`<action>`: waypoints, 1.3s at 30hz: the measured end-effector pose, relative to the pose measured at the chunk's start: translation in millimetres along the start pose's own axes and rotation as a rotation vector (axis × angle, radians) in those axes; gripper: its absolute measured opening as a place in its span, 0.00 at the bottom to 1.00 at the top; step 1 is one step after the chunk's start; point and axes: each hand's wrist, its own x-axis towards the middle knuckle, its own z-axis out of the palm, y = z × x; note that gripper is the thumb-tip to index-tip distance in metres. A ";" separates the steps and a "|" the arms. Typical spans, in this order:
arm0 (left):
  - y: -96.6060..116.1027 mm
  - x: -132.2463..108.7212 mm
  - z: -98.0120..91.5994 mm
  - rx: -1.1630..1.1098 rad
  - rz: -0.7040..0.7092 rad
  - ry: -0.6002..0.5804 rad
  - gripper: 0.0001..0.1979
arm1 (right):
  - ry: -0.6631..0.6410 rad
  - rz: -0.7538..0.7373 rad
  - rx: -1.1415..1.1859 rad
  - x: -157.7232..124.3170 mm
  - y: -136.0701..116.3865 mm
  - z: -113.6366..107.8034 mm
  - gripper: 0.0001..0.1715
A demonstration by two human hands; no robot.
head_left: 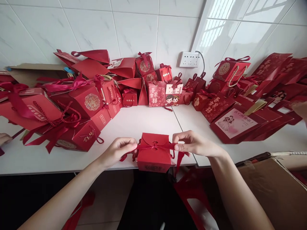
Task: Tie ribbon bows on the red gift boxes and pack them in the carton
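Note:
A red gift box sits at the front edge of the white table, its top flaps folded together around a small slotted opening. Across the top runs a red ribbon, crossed into a knot at the middle. My left hand pinches the ribbon's left part between thumb and fingers, just beside the box. On the opposite side my right hand pinches the right part, and a loose tail hangs below it past the table edge. Twisted red cord handles show at both sides of the box.
Red gift boxes with bows are heaped at the left. More boxes and bags line the tiled wall, with others piled right. A power strip is on the wall. A cardboard box stands lower right. Another person's hand shows far left.

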 end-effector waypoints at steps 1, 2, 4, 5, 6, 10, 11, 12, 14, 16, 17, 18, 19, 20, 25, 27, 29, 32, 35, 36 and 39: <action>5.3 0.4 -0.2 0.022 0.002 -0.011 0.19 | 0.014 -0.034 -0.003 -1.0 -5.0 1.7 0.20; 10.7 0.7 -0.6 0.051 0.001 -0.022 0.18 | 0.032 -0.082 -0.010 -1.4 -9.9 4.1 0.18; 21.2 0.9 -1.5 0.121 -0.008 -0.036 0.17 | 0.059 -0.177 -0.022 -0.5 -17.8 10.1 0.17; 25.7 0.6 -2.0 0.156 -0.021 -0.039 0.17 | 0.073 -0.202 -0.025 0.5 -20.3 13.2 0.16; 29.4 0.1 -2.4 0.184 -0.043 -0.040 0.16 | 0.098 -0.204 -0.029 1.5 -21.7 16.0 0.17; 37.4 -3.3 -2.4 0.261 -0.134 0.003 0.13 | 0.380 -0.094 -0.218 0.4 -20.2 20.2 0.15; 38.1 -4.0 -2.0 0.277 -0.126 0.024 0.11 | 0.445 -0.077 -0.305 -1.7 -19.2 19.4 0.14; 38.6 -4.3 -1.6 0.290 -0.102 0.045 0.10 | 0.467 -0.067 -0.389 -4.3 -18.5 18.0 0.15; 39.2 -4.1 -0.5 0.306 -0.039 0.070 0.08 | 0.388 -0.070 -0.523 -9.9 -17.9 14.7 0.18; 39.7 -3.1 0.7 0.309 0.001 0.065 0.07 | 0.272 -0.079 -0.613 -13.9 -18.2 12.1 0.17; 39.7 -2.6 1.2 0.311 0.011 0.056 0.07 | 0.254 -0.086 -0.645 -15.0 -18.5 11.3 0.14; 39.4 -2.2 1.7 0.318 0.015 0.045 0.07 | 0.262 -0.096 -0.663 -15.6 -18.7 10.8 0.12; 38.8 -1.9 1.9 0.330 0.015 0.038 0.07 | 0.281 -0.108 -0.663 -15.8 -18.8 10.1 0.13; 37.7 -1.8 2.0 0.345 0.014 0.034 0.08 | 0.300 -0.118 -0.646 -16.0 -18.5 9.2 0.16; 27.8 -3.5 -0.2 0.411 -0.026 0.057 0.09 | 0.043 0.105 -0.412 -17.7 -5.8 -6.1 0.25; 24.1 -4.2 -1.0 0.425 -0.065 0.057 0.10 | -0.122 0.279 -0.333 -18.0 4.2 -15.0 0.25; 21.9 -4.5 -0.8 0.423 -0.084 0.050 0.11 | -0.161 0.361 -0.377 -17.7 12.6 -21.2 0.23; 21.3 -4.1 0.9 0.393 -0.078 0.037 0.10 | 0.034 0.241 -0.513 -16.3 14.8 -20.5 0.16; 21.6 -3.2 2.5 0.382 -0.075 0.022 0.10 | 0.199 0.062 -0.448 -12.9 6.2 -7.4 0.19; 21.6 -2.9 2.7 0.387 -0.076 0.017 0.10 | 0.206 0.033 -0.413 -11.4 3.1 -1.8 0.21; 21.8 -2.9 2.5 0.412 -0.093 0.002 0.11 | 0.137 0.036 -0.297 -7.4 -1.2 13.0 0.24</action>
